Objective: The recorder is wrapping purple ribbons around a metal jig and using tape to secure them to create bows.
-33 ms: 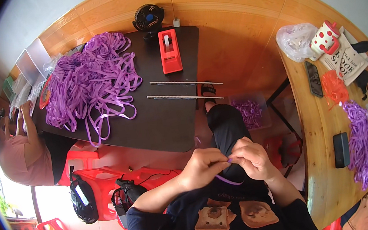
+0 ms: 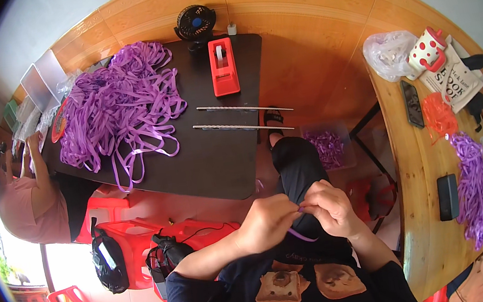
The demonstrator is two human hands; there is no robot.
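Above my lap, both hands pinch a short piece of purple ribbon. My left hand and my right hand meet fingertip to fingertip, closed on it. One loose tail hangs below the fingers; the part between the fingertips is mostly hidden. Ahead of my hands stands a black table bearing a large tangled heap of purple ribbon. Two thin metal sticks poke out over its right edge, near a red tape dispenser.
A small black fan stands by the wall. Under the tables sits a clear bin of purple ribbon pieces. The wooden table at right carries more ribbon, a phone and a dotted cup. One person works at left, another at lower right.
My fingers have shifted very slightly around the ribbon, and its hanging tail sits a little differently. The surroundings look the same.
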